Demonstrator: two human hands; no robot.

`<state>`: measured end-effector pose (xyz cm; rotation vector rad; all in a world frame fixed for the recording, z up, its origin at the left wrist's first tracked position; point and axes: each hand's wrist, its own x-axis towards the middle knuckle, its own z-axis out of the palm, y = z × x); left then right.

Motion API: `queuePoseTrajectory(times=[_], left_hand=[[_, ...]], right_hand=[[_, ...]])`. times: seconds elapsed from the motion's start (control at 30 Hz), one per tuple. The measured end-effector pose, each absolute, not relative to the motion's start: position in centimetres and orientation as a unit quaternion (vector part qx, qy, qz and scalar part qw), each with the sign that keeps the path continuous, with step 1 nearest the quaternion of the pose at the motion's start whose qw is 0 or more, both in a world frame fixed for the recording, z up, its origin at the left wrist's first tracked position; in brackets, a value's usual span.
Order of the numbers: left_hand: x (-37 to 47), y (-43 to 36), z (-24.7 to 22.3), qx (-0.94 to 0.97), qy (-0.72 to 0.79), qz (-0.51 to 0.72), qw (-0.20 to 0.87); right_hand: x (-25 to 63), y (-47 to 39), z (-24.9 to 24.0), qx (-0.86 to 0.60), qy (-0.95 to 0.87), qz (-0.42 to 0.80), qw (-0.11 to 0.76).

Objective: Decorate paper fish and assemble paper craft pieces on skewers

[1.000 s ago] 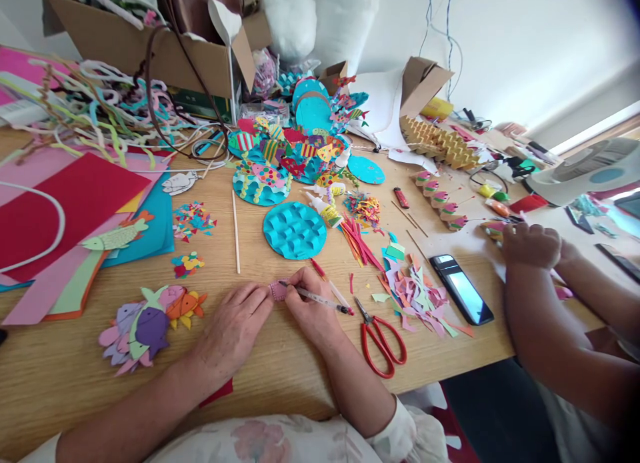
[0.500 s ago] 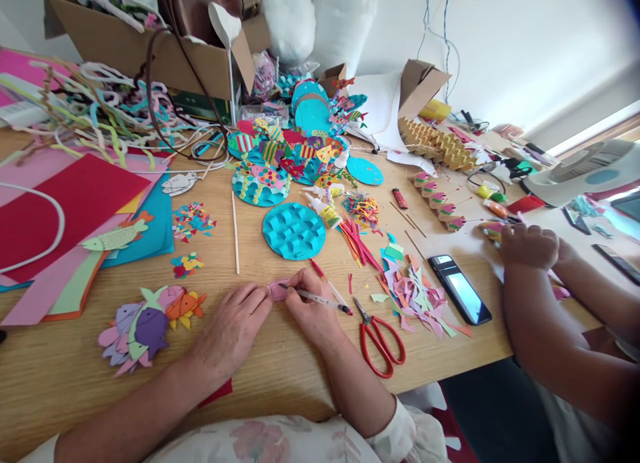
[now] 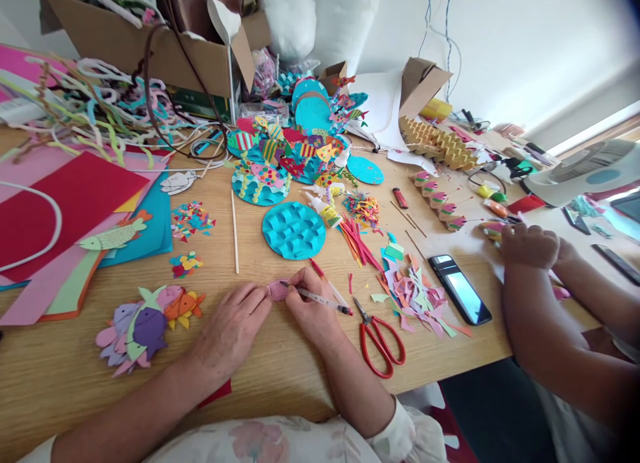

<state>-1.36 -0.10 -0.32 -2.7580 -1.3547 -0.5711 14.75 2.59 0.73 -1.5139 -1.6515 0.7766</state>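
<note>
A small pink paper piece [image 3: 277, 290] with marks along its edges lies flat on the wooden table. My left hand [image 3: 239, 319] rests on the table, its fingers close together and their tips holding the piece down at its left end. In my right hand [image 3: 311, 309] a clear-barrelled gel pen [image 3: 323, 300] is pinched, its dark tip on the pink paper. A second pen with a red end [image 3: 319, 269] lies just beyond that hand. Red-handled scissors [image 3: 377, 339] rest to its right. Left of my left hand is a pile of paper fish [image 3: 145, 326].
Ahead lies a blue woven paper disc [image 3: 294, 231], with glue bottles [image 3: 327, 213] beside it. Paper scraps [image 3: 417, 289] and a phone [image 3: 460, 289] are on the right, near another person's hands [image 3: 530, 246]. Coloured sheets [image 3: 75, 209] cover the left side.
Almost nothing differs. The view has shifted very slightly; both hands, the pen and the pink paper stay in place.
</note>
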Motion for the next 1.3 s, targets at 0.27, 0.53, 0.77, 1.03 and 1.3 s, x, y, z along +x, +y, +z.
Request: queuePoseTrajectory(times=[0.27,0.53,0.77,1.03,1.3], left_hand=[[-1.33,-0.21,-0.31,-0.881,-0.439,-0.174,-0.002],[-1.30,-0.19,-0.27,-0.880,-0.444,-0.170,0.001],[-1.35,-0.19,-0.40,-0.883,-0.436,-0.174,0.001],[-1.31,-0.26,-0.20,-0.883,-0.439,-0.166,0.004],[-1.31,-0.17,-0.19,-0.879,-0.440,-0.182,0.000]], right_hand=[[14.60,2.59,1.36,-0.587,-0.643,0.312,0.381],[15.00,2.52,0.57,-0.579,-0.627,0.338,0.397],[14.97,2.46,0.74,-0.588,-0.635,0.329,0.377],[15.09,2.53,0.68,-0.585,-0.641,0.324,0.376],[14.81,2.55,0.95,-0.591,-0.644,0.306,0.378]])
